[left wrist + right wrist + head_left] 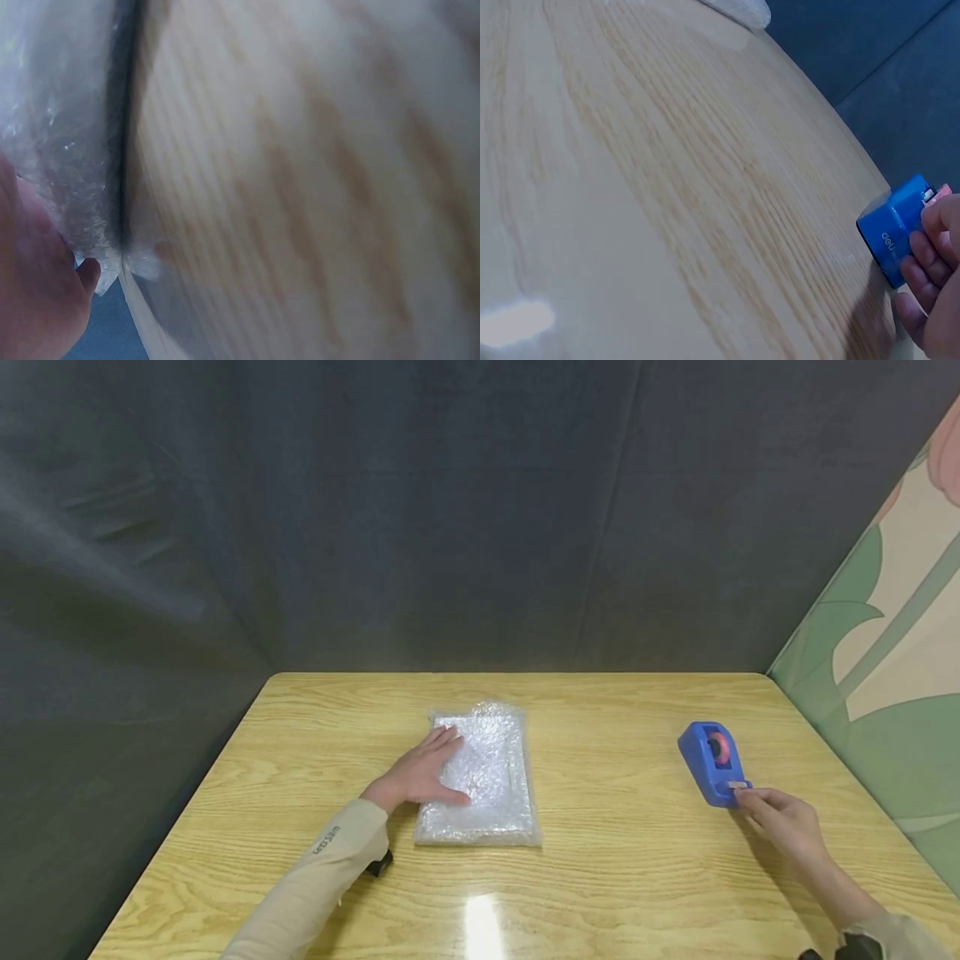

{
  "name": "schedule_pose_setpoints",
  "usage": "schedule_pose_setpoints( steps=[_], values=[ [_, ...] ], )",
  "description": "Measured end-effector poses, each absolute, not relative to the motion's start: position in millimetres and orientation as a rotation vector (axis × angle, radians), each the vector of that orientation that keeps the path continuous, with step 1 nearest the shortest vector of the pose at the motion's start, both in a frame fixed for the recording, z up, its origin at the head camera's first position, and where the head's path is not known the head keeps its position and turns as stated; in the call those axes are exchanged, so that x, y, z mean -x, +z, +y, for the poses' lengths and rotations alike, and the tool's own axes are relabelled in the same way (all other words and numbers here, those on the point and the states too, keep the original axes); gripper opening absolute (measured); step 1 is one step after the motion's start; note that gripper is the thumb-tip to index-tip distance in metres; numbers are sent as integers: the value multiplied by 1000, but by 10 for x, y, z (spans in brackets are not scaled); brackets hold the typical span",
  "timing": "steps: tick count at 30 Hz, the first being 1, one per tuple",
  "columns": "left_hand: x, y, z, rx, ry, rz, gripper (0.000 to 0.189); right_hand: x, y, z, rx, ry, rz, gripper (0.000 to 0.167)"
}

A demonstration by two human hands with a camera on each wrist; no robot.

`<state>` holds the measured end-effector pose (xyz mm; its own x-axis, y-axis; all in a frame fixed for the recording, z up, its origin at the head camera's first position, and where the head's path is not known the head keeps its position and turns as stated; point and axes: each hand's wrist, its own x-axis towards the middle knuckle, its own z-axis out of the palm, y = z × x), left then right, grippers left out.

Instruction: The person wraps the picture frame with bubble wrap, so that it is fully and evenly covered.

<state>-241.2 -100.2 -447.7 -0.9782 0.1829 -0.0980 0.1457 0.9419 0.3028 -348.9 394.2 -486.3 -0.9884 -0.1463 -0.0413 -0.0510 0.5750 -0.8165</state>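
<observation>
A flat rectangular package in clear bubble wrap (495, 768) lies on the table, left of the middle. My left hand (426, 771) rests on its left part with the fingers spread. The left wrist view catches that hand (37, 292) beside the wrap's edge (71, 97). To the right stands a blue tape dispenser (699, 768) holding a pink roll of tape (720, 748). At its near end my right hand (787, 822) pinches the loose tape end between thumb and forefinger. In the right wrist view the fingertips (934, 217) partly hide the tape and dispenser (889, 236).
The wood-grain table (607, 877) spreads between package and dispenser. A dark curtain (480, 518) hangs behind and to the left. A wall with a leaf pattern (900, 693) borders the right side. A wrist strap's black part (381, 863) shows under the left sleeve.
</observation>
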Motion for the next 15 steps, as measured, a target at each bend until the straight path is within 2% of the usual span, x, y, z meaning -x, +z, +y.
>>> schedule_pose_setpoints(
  steps=[15],
  values=[
    [2425,-4494,-1013,-252,448,2973,107,3374,-4814,3826,339,-1425,2711,44]
  ],
)
